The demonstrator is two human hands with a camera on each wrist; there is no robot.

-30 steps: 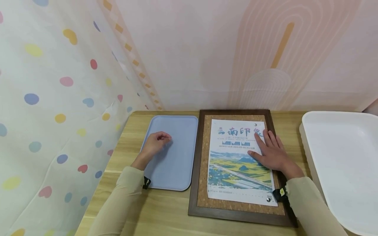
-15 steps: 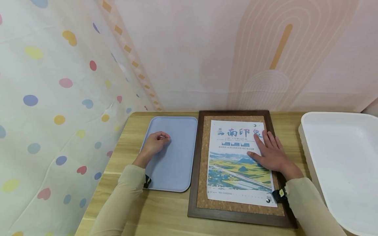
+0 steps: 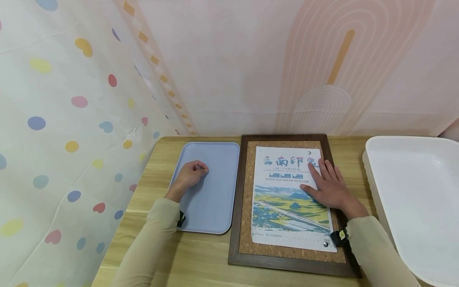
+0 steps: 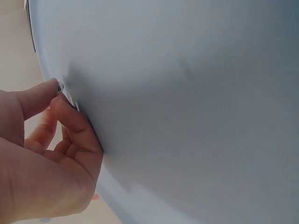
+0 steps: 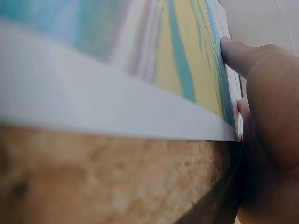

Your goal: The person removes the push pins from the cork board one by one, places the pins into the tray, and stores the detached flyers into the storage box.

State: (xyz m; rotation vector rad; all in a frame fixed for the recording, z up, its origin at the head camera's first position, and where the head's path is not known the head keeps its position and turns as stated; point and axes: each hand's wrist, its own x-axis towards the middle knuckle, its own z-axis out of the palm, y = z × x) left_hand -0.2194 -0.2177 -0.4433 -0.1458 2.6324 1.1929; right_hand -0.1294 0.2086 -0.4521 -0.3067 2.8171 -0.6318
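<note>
My left hand (image 3: pixel 189 175) is over the blue tray (image 3: pixel 220 203), its thumb and forefinger pinching a small silvery thumbtack (image 4: pixel 60 87). Seen from the left wrist, the other fingers are curled close to the tray's surface. On the framed corkboard (image 3: pixel 247 243) lies a printed poster (image 3: pixel 283 199) with a landscape picture. My right hand (image 3: pixel 331 189) rests on the poster's right side, fingers spread, some reaching over the frame. Silver thumbtacks show at the poster's upper right (image 3: pixel 310 152) and lower right (image 3: pixel 325 244).
To the right stands a large white tub (image 3: pixel 416 191) with raised walls. The wooden table (image 3: pixel 201 259) meets a patterned cloth backdrop (image 3: pixel 233 79) at the back and on the left. The blue tray sits close along the corkboard's left edge.
My left wrist and sleeve have shifted slightly to the right, with the fingertips staying over the tray. My right hand stays in place on the poster.
</note>
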